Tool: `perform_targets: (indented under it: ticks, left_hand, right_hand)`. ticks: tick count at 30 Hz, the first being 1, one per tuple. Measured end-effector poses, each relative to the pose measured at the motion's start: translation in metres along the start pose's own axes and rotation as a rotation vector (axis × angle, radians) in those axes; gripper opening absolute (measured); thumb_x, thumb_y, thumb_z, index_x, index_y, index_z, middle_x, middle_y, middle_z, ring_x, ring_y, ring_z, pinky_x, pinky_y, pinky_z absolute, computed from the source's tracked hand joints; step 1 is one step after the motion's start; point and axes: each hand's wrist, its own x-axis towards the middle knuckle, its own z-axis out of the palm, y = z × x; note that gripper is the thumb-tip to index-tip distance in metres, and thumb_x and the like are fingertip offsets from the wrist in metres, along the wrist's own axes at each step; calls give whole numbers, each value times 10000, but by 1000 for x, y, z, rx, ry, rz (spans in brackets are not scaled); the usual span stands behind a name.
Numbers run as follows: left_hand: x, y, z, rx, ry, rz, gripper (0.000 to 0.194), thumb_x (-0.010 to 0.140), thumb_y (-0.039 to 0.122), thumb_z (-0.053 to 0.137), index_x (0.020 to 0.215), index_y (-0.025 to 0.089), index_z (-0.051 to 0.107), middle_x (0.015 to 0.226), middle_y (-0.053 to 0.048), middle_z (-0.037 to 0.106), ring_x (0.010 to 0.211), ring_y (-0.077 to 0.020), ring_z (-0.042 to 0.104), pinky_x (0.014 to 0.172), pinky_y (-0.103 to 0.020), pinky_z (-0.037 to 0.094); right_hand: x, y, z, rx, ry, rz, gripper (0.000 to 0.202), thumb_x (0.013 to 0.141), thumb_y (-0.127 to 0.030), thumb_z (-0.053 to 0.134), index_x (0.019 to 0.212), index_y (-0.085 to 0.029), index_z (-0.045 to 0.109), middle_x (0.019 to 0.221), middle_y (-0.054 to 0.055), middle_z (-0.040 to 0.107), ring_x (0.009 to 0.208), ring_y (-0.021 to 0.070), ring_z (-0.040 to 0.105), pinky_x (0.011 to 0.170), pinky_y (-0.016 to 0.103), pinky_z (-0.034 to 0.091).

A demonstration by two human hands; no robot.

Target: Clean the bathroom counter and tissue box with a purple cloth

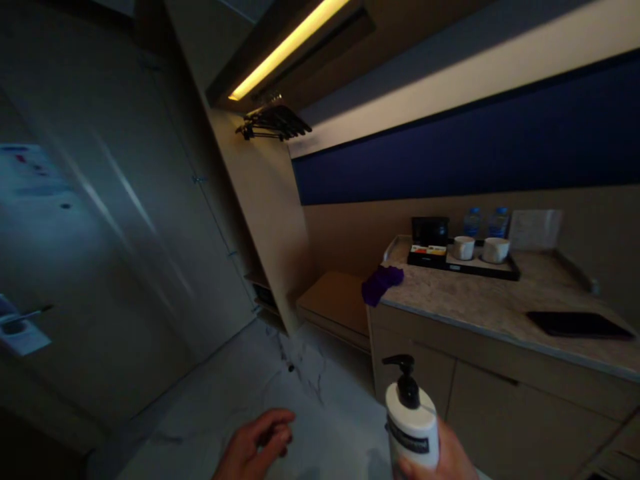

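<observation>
Right hand (450, 460) grips a white pump bottle (413, 427) from below, fingers wrapped round the base, bottle upright with its black pump head on top; I read it as low and just in front of the marble counter (480, 300), not resting on it. Left hand (257, 443) is empty, fingers loosely curled and apart, palm half open, hanging over the pale floor to the left of the counter. On the counter: a purple cloth (380, 281) draped over its left corner, a black tray (480, 267) at the back with two white cups (484, 249) and a dark box, two water bottles (485, 222) behind the tray against the wall, a flat dark pad (575, 325) toward the counter's right front edge. Left of the counter sits a low wooden bench (335, 300), and higher up empty hangers (273, 123) under a lit strip. Progress, my call: bottle is in hand and being carried, nothing set down yet (no obvious slot for it on the counter that I can see); pump looks unpressed, left hand not near it. Frame is dark and a bit smeared.
</observation>
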Motion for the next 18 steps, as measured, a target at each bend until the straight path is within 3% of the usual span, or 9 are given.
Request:
perform_targets:
  ticks: [4, 7, 10, 12, 14, 16, 18]
  left_hand:
    - [155, 40, 48, 42, -130, 197, 435, 834, 464, 485, 1047, 137, 676, 899, -90, 708, 839, -217, 651, 785, -322, 528]
    - [264, 84, 103, 187, -185, 440, 465, 841, 352, 512, 1218, 98, 612, 1122, -141, 677, 1007, -228, 625, 935, -355, 497]
    - [355, 127, 162, 415, -172, 660, 576, 839, 280, 583, 1382, 108, 496, 1416, -166, 510, 1295, -260, 473, 1133, -381, 352]
    - [406, 148, 196, 572, -147, 671, 699, 819, 311, 650, 1458, 160, 411, 1544, -152, 362, 1415, -311, 330, 1196, -438, 248]
    - [450, 158, 222, 676, -130, 587, 811, 778, 386, 711, 1491, 221, 362, 1601, -132, 266, 1458, -388, 225, 1200, -543, 192]
    - [482, 157, 244, 708, -122, 471, 860, 739, 437, 745, 1486, 224, 375, 1586, -160, 290, 1425, -461, 257, 1138, -633, 258]
    - [500, 150, 262, 705, -102, 382, 795, 762, 386, 721, 1467, 192, 411, 1526, -204, 378, 1351, -474, 373, 1060, -636, 364]
  right_hand:
    - [51, -10, -34, -18, 174, -26, 504, 685, -521, 665, 1043, -178, 574, 805, 46, 631, 702, 202, 571, 656, 297, 491]
    - [72, -13, -56, -43, 356, -48, 522, 684, -494, 690, 1094, -190, 584, 741, 17, 587, 665, 189, 541, 655, 302, 484]
    - [89, -11, -88, -32, 439, -55, 582, 644, -419, 745, 1160, -206, 582, 798, 26, 617, 722, 213, 582, 707, 323, 505]
    - [103, -6, -118, 3, 459, -56, 612, 614, -390, 785, 1172, -222, 597, 862, 43, 648, 799, 247, 619, 767, 354, 524]
    - [121, 0, -151, 29, 458, -59, 651, 581, -401, 826, 1175, -235, 618, 888, 56, 664, 882, 288, 640, 821, 392, 535]
    - [144, 5, -184, 50, 426, -60, 672, 579, -449, 839, 1180, -232, 632, 911, 76, 678, 958, 325, 643, 857, 427, 536]
    - [168, 10, -214, 74, 388, -38, 629, 626, -501, 809, 1166, -219, 650, 972, 105, 691, 1026, 347, 633, 917, 463, 514]
